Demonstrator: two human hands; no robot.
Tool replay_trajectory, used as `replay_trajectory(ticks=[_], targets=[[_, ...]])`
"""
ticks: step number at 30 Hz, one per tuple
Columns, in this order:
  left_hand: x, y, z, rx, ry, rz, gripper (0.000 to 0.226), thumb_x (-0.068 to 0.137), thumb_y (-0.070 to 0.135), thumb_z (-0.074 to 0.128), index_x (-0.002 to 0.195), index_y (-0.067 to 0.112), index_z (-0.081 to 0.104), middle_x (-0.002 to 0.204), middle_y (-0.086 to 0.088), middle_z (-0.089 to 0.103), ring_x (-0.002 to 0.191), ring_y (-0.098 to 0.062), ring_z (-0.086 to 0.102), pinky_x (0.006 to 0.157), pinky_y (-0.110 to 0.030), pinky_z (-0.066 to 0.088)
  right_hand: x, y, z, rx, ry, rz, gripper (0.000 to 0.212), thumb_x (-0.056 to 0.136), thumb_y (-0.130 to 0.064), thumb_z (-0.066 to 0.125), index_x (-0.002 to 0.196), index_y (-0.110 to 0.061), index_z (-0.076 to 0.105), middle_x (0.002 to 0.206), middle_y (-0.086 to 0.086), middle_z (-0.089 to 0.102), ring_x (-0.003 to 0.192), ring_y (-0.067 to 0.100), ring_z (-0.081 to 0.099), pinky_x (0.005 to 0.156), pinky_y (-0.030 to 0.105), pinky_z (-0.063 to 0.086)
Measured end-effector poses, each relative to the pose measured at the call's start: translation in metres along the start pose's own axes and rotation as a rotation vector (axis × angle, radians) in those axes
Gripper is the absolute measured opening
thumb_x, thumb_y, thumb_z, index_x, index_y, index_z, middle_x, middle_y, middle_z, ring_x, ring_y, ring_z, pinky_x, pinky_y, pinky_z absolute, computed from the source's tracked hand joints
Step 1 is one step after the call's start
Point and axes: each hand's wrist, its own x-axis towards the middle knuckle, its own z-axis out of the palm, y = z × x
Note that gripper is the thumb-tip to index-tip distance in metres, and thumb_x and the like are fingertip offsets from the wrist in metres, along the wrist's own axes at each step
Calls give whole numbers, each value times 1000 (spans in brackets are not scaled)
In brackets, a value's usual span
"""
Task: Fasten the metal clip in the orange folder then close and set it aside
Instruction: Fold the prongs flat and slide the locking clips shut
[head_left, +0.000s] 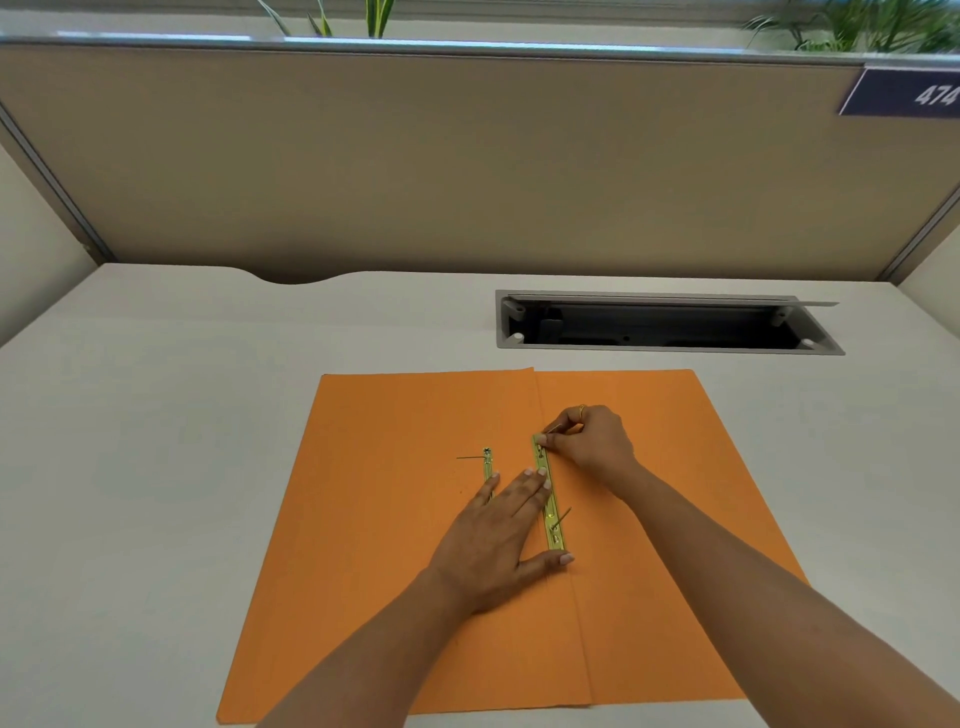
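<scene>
The orange folder (395, 519) lies open and flat on the white desk. A brass clip bar (549, 504) runs along its centre fold, with two thin prongs standing up through it. My right hand (592, 444) pinches the far prong (554, 429) at the bar's upper end. My left hand (493, 535) rests flat on the left flap, fingers spread, its fingertips and thumb touching the bar. A second brass clip piece (487, 462) lies on the left flap, partly under my left fingers.
An open cable tray recess (665, 325) with a raised grey lid is sunk into the desk behind the folder. A beige partition wall (467, 166) closes the desk's far side. Plants stand above it.
</scene>
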Motion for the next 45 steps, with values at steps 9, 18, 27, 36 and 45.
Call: replay_trajectory(ticks=[9,18,27,36,45], targets=[[1,0,-1,-11,0,3,96,73,74,3,148,15,14,159,2,12,146,-7,2,114,-29,-13,8,-9,-9,-306,-75,-248,14,76,-25,71,82,-12,71,83,-6,59,84,11,48,69,25,34],[1,-1,1,-16,16,7,94,76,73,7,147,13,18,158,-1,16,146,-10,7,113,-35,-14,23,-24,-12,-527,-223,-375,15,75,-27,71,85,-16,72,99,5,65,96,19,51,70,29,38],[0,0,1,-12,16,4,98,73,75,2,148,14,16,158,0,15,146,-9,6,114,-32,-11,27,-22,-5,-343,-250,-195,12,74,-21,74,83,-14,72,88,1,68,84,12,54,72,27,41],[0,2,-3,3,-15,-11,100,70,77,5,148,15,12,159,2,10,146,-7,1,115,-29,-11,17,-7,3,154,-109,-2,20,67,-6,79,74,-14,62,62,0,58,74,17,57,70,23,48],[-1,5,-5,19,-19,-31,108,64,82,7,148,15,12,159,2,10,146,-7,2,116,-30,-9,8,13,7,166,27,-19,17,81,-8,66,97,-5,66,64,-7,50,55,4,45,41,2,37]])
